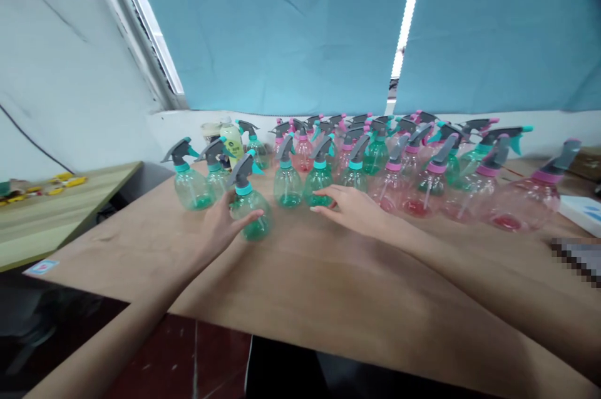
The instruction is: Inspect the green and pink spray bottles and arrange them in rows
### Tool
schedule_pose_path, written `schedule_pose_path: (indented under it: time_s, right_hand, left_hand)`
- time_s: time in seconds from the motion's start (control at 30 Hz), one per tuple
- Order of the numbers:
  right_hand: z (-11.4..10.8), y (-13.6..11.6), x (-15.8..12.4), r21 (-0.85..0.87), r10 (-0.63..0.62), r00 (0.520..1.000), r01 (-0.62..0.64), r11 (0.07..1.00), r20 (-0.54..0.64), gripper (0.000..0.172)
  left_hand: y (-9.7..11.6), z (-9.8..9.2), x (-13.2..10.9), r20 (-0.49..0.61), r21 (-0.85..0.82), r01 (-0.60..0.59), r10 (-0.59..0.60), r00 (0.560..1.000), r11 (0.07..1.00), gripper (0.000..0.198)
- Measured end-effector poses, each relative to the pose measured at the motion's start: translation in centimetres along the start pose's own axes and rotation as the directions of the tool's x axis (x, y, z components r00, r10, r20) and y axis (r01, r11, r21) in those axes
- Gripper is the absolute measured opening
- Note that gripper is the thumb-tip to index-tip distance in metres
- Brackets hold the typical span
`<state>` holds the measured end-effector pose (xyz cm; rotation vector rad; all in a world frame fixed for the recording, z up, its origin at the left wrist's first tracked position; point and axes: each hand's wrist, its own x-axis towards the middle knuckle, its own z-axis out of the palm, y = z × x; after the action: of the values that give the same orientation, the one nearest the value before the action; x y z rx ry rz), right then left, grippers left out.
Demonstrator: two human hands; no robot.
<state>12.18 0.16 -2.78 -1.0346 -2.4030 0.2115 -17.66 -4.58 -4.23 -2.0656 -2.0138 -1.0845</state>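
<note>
My left hand (223,218) is wrapped round the side of a clear green spray bottle (257,223), its thumb across the front and its other fingers partly hidden behind. The bottle has a grey trigger head and a turquoise collar, and stands upright at the front of the group. My right hand (352,206) reaches in from the right, thumb and fingers apart with nothing between them. Its fingertips are close to another green spray bottle (318,181); whether they touch it I cannot tell. One more green spray bottle (288,186) stands between the two hands.
Two green spray bottles (191,187) stand at the left. Several pink spray bottles (521,205) fill the right, with mixed rows behind. A pale yellow-green bottle (231,141) is by the wall. The wooden table (300,299) ends near my body; a side table (61,211) holds yellow pieces.
</note>
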Motion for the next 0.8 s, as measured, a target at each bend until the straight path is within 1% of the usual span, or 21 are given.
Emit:
schedule_pose_path:
  time_s: [0.07, 0.17, 0.3, 0.4, 0.5, 0.7, 0.8]
  right_hand:
    - [0.7, -1.0, 1.8, 0.005, 0.022, 0.999, -0.022, 1.0, -0.039, 0.04]
    - [1.9, -1.7, 4.1, 0.013, 0.065, 0.993, -0.064, 0.998, -0.096, 0.05]
    - [3.0, -2.3, 6.1, 0.025, 0.117, 0.983, -0.114, 0.993, -0.142, 0.061]
    - [3.5, -2.6, 7.0, 0.027, 0.169, 0.976, -0.167, 0.986, -0.138, 0.067]
    - [3.9, -2.7, 7.6, 0.027, 0.212, 0.97, -0.21, 0.977, -0.116, 0.072]
    - [4.8, -2.5, 9.0, 0.075, 0.249, 0.963, -0.242, 0.967, -0.102, 0.079]
    - [5.2, -2.6, 9.5, 0.105, 0.273, 0.958, -0.264, 0.959, -0.088, 0.082]
  left_hand:
    - [-0.6, -0.1, 0.8, -0.021, 0.044, -0.007, 0.008, 1.0, 0.999, 0.059]
    - [-1.2, -0.1, 1.9, -0.04, 0.108, -0.033, 0.038, 0.999, 0.994, 0.059]
    - [-1.4, 0.2, 3.3, -0.016, 0.153, -0.065, 0.069, 0.998, 0.986, 0.058]
    - [-1.3, 0.5, 4.2, 0.002, 0.169, -0.064, 0.065, 0.998, 0.984, 0.055]
    - [-1.2, 0.6, 4.9, 0.014, 0.175, -0.066, 0.065, 0.998, 0.982, 0.056]
    - [-1.1, 0.9, 5.9, 0.017, 0.223, -0.046, 0.043, 0.999, 0.974, 0.061]
    - [-1.0, 0.9, 6.2, 0.041, 0.249, -0.031, 0.022, 0.999, 0.968, 0.064]
